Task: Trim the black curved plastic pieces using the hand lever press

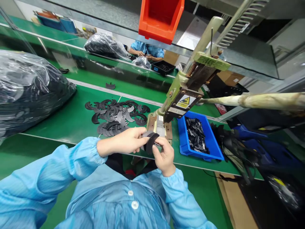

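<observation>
Left hand [127,140] and right hand [165,156] both clamp a curved black part [150,145] near the press [182,92].

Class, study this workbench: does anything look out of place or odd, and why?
One black curved piece lies alone just beyond the pale strip, apart from the loose pile of similar pieces on the green bench, so it looks stray. The pale press lever also looks stained.

Left hand [126,140], right hand [165,156]: one each. Held curved piece [150,144]: at least one. Loose curved pieces [114,113]: many, overlapping, not countable from where I stand. Press [175,90]: one. Blue bin [213,140] beside press: one. Orange bin [156,36]: one. Co-worker [157,52] opposite: one.
</observation>
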`<action>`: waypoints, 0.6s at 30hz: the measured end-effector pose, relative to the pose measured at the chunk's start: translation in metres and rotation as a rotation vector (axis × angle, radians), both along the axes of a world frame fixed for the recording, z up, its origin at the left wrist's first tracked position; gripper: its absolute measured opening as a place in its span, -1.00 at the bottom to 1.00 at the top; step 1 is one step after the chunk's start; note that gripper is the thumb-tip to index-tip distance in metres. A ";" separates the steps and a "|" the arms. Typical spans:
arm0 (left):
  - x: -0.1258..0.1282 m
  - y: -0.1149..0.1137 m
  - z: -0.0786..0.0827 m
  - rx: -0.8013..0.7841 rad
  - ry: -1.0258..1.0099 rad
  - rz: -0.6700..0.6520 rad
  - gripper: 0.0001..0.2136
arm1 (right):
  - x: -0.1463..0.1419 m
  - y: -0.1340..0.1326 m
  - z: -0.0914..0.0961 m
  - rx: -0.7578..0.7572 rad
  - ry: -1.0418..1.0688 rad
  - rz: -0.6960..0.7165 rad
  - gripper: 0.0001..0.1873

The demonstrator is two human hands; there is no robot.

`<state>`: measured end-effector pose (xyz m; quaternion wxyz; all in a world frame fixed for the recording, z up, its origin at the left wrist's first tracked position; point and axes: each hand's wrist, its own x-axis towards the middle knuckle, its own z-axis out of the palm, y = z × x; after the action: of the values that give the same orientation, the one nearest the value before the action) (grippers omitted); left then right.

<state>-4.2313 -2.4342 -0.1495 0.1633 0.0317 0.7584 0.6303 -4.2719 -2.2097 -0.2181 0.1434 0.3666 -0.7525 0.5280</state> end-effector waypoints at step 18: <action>0.004 0.003 -0.002 -0.417 0.630 0.166 -0.75 | 0.001 0.003 0.000 0.176 0.155 -0.052 -0.80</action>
<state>-4.2273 -2.4312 -0.1511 -0.1266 0.1283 0.8833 0.4328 -4.2711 -2.2070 -0.2176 0.1821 0.3978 -0.7918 0.4261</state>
